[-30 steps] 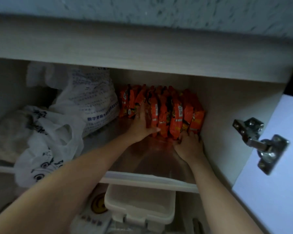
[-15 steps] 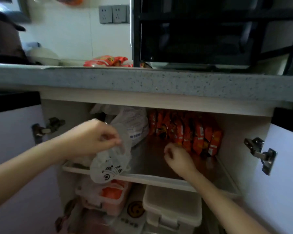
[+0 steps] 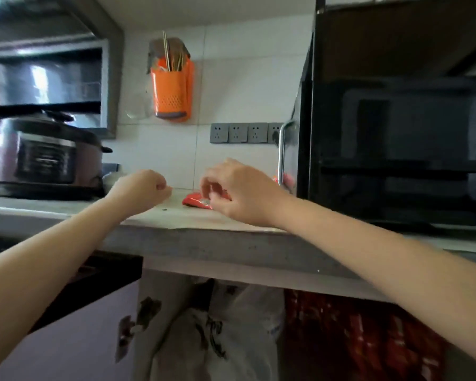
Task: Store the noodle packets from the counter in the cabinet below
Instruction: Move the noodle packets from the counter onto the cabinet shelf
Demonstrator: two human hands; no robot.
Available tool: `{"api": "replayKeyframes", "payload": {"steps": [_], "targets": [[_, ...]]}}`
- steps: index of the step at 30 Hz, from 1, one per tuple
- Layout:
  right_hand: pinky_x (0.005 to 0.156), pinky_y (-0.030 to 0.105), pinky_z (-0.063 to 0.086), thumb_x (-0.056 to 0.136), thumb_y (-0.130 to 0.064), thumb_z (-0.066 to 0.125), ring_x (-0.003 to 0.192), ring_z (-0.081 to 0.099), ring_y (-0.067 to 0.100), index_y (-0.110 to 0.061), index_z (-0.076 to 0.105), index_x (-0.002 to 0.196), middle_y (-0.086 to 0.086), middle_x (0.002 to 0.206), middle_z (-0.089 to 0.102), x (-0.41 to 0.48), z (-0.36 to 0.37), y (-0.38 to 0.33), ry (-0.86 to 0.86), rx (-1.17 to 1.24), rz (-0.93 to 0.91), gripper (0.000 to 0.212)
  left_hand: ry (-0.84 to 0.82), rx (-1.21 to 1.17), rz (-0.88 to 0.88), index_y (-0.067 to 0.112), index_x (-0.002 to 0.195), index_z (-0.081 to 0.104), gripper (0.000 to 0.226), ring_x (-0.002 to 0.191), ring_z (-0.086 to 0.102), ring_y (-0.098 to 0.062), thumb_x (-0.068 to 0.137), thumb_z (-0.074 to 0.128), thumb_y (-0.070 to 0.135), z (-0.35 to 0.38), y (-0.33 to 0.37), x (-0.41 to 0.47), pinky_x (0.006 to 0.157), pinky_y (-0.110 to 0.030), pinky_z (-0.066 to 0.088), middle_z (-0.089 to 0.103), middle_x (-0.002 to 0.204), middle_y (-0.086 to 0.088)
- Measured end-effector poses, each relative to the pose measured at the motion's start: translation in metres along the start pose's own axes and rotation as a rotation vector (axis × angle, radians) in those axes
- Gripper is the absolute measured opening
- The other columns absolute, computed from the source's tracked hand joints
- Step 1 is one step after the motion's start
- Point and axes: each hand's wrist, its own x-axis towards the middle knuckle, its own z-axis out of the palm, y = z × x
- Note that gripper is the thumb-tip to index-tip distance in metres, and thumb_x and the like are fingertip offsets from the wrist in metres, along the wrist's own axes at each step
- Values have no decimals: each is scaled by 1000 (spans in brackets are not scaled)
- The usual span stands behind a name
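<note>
A red noodle packet (image 3: 195, 201) lies flat on the grey counter (image 3: 204, 244) near the wall. My right hand (image 3: 239, 195) hovers over its right end with curled fingers whose tips reach the wrapper; whether they grip it is not clear. To the left of the packet my left hand (image 3: 142, 188) is held over the counter in a loose fist, holding nothing. In the open cabinet under the counter, a row of red stored packets (image 3: 355, 336) stands on the right side of the shelf. A sliver of another red packet (image 3: 287, 178) shows behind a metal handle.
A rice cooker (image 3: 39, 158) stands at the counter's left. A black rack with an oven (image 3: 396, 149) fills the right. An orange chopstick holder (image 3: 172, 89) and sockets (image 3: 242, 132) are on the wall. A white plastic bag (image 3: 231, 339) sits beside the stored packets; the left cabinet door (image 3: 66, 339) hangs open.
Both hands left the cabinet shelf and rose to the counter. The view swung up from the shelf to the countertop. My right hand now hovers at a packet there.
</note>
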Motion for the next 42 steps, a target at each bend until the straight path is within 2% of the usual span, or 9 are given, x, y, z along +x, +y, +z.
{"api": "replayKeyframes", "payload": {"steps": [6,10,15,19,29,33,37,40,42], "targets": [[90,39,47,92,-7,44,113,56,32,-1,56,123,16,126,59,98,67,73,-590,-173,354,34,-508,-14,-93,0,111,59,55,110,56,-32,92,45,49,36,-30,28,90,-33,40,60,121,-19],[66,31,50,94,-4,37,102,57,30,-10,35,143,16,128,51,139,108,105,-789,-187,490,50,-543,-99,-45,13,86,57,39,94,57,-31,95,41,48,40,-32,35,77,-32,37,60,120,-19],[97,40,46,93,-1,28,109,53,30,-32,-1,152,17,152,25,143,141,137,-988,-168,606,72,-411,-53,-108,21,134,43,57,133,37,-28,90,41,58,45,-32,31,109,-38,30,43,142,-9],[116,38,20,95,-2,30,144,21,31,-22,7,153,9,160,10,138,170,151,-839,-64,624,66,-270,27,-79,24,131,44,53,133,35,-26,89,42,57,45,-31,29,109,-40,27,44,141,-5],[85,30,46,88,-18,63,108,59,27,1,52,123,10,115,60,145,200,167,-15,394,1187,41,-211,15,-67,24,129,44,50,131,37,-25,87,51,50,39,-30,24,109,-38,27,48,137,-4],[79,27,49,86,-5,62,97,67,23,-5,72,93,9,100,72,156,192,168,212,314,971,12,-125,18,-87,20,132,42,57,132,33,-26,84,57,46,35,-29,22,108,-39,26,44,137,-7],[79,31,49,83,-22,70,101,63,27,-6,63,109,13,118,60,166,169,168,59,138,773,32,-132,3,-119,18,132,40,62,133,30,-27,81,61,46,33,-27,21,108,-39,26,42,138,-8],[105,43,35,80,-55,64,133,35,40,-22,22,148,21,150,19,149,181,178,-426,93,940,86,-111,5,-134,17,131,41,61,131,32,-27,81,59,46,32,-29,19,106,-39,28,43,136,-8],[112,40,26,92,-54,47,141,25,39,-22,8,153,18,157,13,141,192,179,-630,70,888,79,-112,12,-139,16,131,41,61,131,32,-27,81,58,47,32,-29,20,106,-40,28,43,136,-8]]}}
